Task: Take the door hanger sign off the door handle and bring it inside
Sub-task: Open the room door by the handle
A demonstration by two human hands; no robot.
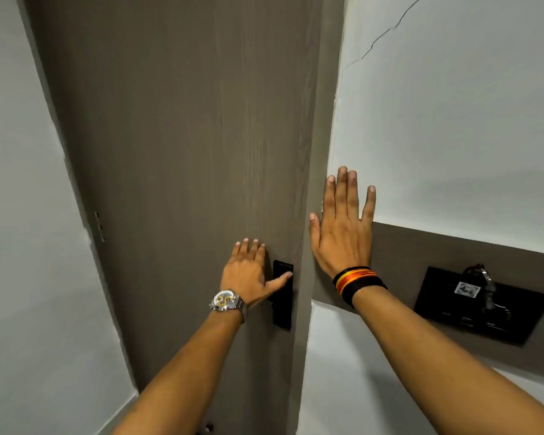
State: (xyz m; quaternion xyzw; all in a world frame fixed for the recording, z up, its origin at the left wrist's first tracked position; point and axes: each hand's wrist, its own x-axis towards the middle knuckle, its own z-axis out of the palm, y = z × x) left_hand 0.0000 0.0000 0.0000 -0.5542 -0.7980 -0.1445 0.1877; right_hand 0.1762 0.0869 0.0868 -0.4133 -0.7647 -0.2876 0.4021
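My left hand (248, 271) lies flat on the brown door (186, 152), fingers spread, thumb touching the black lock plate (282, 296) (a silver watch (228, 302) on that wrist). My right hand (343, 227) is pressed open against the white wall (453, 136) beside the frame. I cannot see the door hanger sign.

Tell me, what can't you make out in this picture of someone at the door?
- Door hanger sign: not visible anywhere in the head view.
- Door handle: not made out; the left hand covers part of the black lock plate.
- Label on the black wall panel: too small and blurred to read.
- Floor: cut off by the bottom edge.
- Right hand: its palm faces the wall, unseen.
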